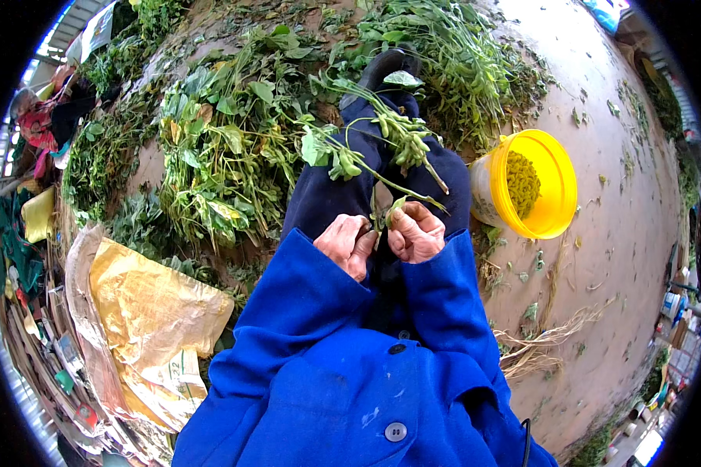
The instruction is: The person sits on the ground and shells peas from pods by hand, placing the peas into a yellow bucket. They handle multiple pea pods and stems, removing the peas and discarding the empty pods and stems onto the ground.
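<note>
Above my lap, my left hand (346, 244) pinches a thin plant stem (378, 217) between thumb and fingers. Close on its right, my right hand (417, 232) grips a green pod (395, 209), probably soybean, by thumb and forefinger. Across my dark trousers lie cut soybean stalks; one carries a cluster of plump pods (406, 137), another a smaller bunch of pods (346, 163) with a pale leaf. Right of my knee, a yellow plastic bucket (552, 207) leans with its mouth tilted towards me. Picked green pods (522, 184) lie inside it.
Heaped soybean plants (222, 157) cover the floor on the left, with another pile (461, 70) beyond my feet. A yellow woven sack (152, 298) lies at lower left. Dry roots or stalks (546, 344) rest on the concrete floor (613, 251) at right.
</note>
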Tool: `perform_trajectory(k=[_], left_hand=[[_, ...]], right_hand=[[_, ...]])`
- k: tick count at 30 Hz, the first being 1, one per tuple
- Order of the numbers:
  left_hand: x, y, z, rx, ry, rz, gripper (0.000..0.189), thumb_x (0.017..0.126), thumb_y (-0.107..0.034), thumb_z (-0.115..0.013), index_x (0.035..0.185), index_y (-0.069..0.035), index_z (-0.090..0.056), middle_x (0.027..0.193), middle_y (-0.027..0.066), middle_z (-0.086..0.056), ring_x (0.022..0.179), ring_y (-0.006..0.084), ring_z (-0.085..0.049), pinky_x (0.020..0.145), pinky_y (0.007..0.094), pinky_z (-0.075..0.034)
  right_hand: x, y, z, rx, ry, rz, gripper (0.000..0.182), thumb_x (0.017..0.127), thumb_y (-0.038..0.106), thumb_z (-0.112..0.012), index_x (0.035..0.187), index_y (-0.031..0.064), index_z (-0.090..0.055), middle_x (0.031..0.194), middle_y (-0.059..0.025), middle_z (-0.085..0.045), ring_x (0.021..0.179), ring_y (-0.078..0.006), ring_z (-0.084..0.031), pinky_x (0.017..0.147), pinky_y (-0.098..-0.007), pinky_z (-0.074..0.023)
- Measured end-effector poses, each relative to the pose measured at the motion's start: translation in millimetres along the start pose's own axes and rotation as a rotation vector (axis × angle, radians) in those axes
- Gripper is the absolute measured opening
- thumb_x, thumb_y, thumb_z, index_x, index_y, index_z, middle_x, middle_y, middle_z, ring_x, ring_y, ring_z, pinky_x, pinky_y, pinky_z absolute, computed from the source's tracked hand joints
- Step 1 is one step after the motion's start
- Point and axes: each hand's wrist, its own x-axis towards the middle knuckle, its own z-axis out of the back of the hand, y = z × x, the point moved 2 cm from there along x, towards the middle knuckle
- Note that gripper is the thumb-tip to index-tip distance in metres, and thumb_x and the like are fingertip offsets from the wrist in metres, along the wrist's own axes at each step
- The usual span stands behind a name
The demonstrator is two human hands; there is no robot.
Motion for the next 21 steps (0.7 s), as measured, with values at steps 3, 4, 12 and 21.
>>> perform_trajectory(k=[3,4,12,21], left_hand=[[3.4,-4.6,1.8,-0.086,-0.012,-0.015,0.008,0.079,-0.01,-0.053,0.081,-0.002,-0.053,0.064,0.0092,-0.053,0.055,0.0143,-0.052,0.052,0.0259,-0.041],[3.8,-14.3,6.2,-0.185,0.01,0.075,0.009,0.079,-0.011,-0.053,0.081,-0.002,-0.053,0.063,0.0091,-0.053,0.054,0.0137,-0.051,0.052,0.0255,-0.041],[2.8,-10.4,-3.3,-0.21,-0.011,0.086,0.014,0.082,-0.017,-0.051,0.078,-0.003,-0.051,0.054,0.0102,-0.05,0.047,0.0151,-0.048,0.047,0.027,-0.039],[-2.7,-7.2,-0.5,-0.134,0.132,0.142,0.016,0.081,-0.018,-0.051,0.076,-0.005,-0.045,0.062,0.0177,-0.053,0.056,0.0355,-0.053,0.047,0.0395,-0.039]], right_hand=[[-1.3,-0.1,-3.4,-0.027,-0.032,-0.005,0.011,0.077,0.011,-0.058,0.084,0.0031,-0.054,0.061,0.0009,-0.052,0.043,-0.0043,-0.042,0.036,-0.0153,-0.0294],[-2.8,0.6,-5.4,-0.05,-0.027,0.017,0.012,0.076,0.012,-0.059,0.083,0.0023,-0.055,0.06,0.0006,-0.051,0.043,-0.0046,-0.042,0.036,-0.0167,-0.0278],[-2.3,-4.4,-7.0,-0.094,-0.019,-0.029,0.018,0.077,0.02,-0.059,0.085,0.0036,-0.057,0.054,0.0002,-0.049,0.04,-0.005,-0.039,0.035,-0.0178,-0.0261],[0.1,-9.8,-1.4,-0.024,-0.006,-0.136,0.014,0.075,0.013,-0.061,0.084,0.0036,-0.058,0.056,-0.0002,-0.051,0.04,-0.0069,-0.042,0.034,-0.0187,-0.027]])
